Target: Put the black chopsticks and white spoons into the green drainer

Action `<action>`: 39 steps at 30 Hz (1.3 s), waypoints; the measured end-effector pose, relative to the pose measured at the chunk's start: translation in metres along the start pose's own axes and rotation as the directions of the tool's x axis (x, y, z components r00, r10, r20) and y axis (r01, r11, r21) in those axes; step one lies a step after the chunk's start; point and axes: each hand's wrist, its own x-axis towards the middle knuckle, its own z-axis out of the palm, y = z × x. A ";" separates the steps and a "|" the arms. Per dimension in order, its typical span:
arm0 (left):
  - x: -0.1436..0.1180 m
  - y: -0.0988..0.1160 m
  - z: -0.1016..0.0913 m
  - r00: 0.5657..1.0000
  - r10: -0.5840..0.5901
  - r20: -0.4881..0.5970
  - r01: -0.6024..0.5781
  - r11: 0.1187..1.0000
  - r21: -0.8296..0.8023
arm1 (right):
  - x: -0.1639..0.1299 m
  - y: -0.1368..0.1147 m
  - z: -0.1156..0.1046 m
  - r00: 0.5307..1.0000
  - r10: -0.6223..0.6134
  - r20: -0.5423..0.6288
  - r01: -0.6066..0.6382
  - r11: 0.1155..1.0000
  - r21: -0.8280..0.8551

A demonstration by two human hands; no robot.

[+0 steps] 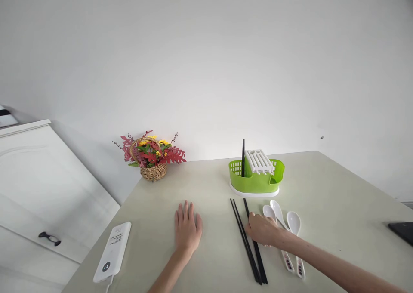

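Observation:
My left hand point(187, 228) lies flat on the table with its fingers stretched out, holding nothing. My right hand point(263, 229) is closed at the upper half of a pair of black chopsticks point(258, 258), which still lie along the tabletop. Just left of them is another black pair of chopsticks point(242, 237). Three white spoons lie to the right, one spoon point(293, 222) with its bowl in plain view; my right hand and forearm cover parts of them. Behind stands a green cutlery holder point(258, 184) with a white slotted top point(259, 161) and upright black chopsticks point(243, 157) in its left compartment.
A wicker basket of artificial flowers point(153, 171) stands at the table's back left. A white power bank point(112, 252) with a cable lies at the left edge. At the right edge is a black flat object point(402, 232). A white cabinet point(48, 198) stands left of the table point(213, 181).

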 end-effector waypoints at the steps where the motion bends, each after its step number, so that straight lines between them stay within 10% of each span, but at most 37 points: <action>1: 0.000 0.000 0.000 1.000 0.004 -0.006 -0.004 1.000 0.005 | 0.002 0.000 0.000 1.000 -0.004 -0.027 0.003 1.000 -0.012; 23: 0.002 -0.002 0.003 0.998 0.020 -0.058 -0.020 1.000 0.006 | 0.025 0.008 -0.016 0.999 -0.013 -0.031 0.013 1.000 0.017; 29: 0.003 0.007 -0.017 0.993 0.039 -0.109 -0.063 0.971 -0.230 | 0.000 0.009 -0.040 0.993 -0.060 -0.105 0.065 0.997 0.046; 33: 0.017 0.056 -0.057 0.996 0.048 0.071 0.012 0.742 -0.670 | -0.020 0.008 -0.056 0.983 -0.113 -0.145 0.126 0.988 0.085; 39: 0.053 0.141 -0.125 0.867 0.387 0.314 0.214 0.280 -0.936 | -0.047 0.002 -0.069 0.969 -0.220 -0.116 0.239 0.952 0.190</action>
